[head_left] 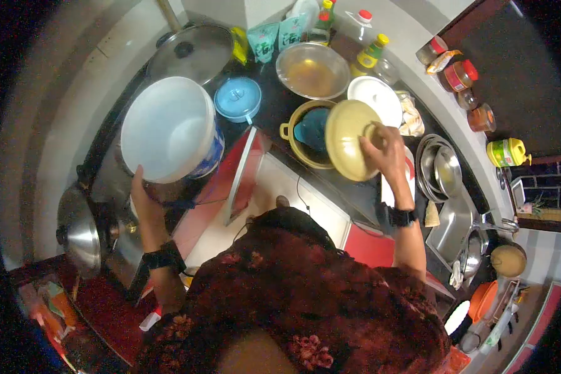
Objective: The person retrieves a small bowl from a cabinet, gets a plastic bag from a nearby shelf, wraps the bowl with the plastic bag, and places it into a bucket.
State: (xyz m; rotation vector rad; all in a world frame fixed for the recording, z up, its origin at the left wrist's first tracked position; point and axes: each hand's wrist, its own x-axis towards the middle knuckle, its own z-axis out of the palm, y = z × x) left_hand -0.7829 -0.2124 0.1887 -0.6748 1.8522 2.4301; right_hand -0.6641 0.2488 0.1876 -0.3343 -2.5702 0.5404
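A large white bucket [162, 134] with a blue printed side is on the left, its mouth facing up toward me and its inside pale and bare. My left hand [146, 198] grips its near rim; one finger shows at the edge and the other fingers are partly hidden. My right hand [386, 153] is closed around the knob of a yellow lid [345, 142], which it holds tilted. Partly covered by that lid is a yellow two-handled pot [298, 148] with something blue-green inside. Behind the bucket's right side stands a blue lidded bowl [237, 98].
A metal basin [313, 71] stands behind the pot, beside a white lid [377, 100]. Bottles [371, 55] and pouches [263, 42] line the wall. Stacked steel bowls [438, 168] sit by the sink [452, 227] at right. An open drawer [274, 187] juts out before me.
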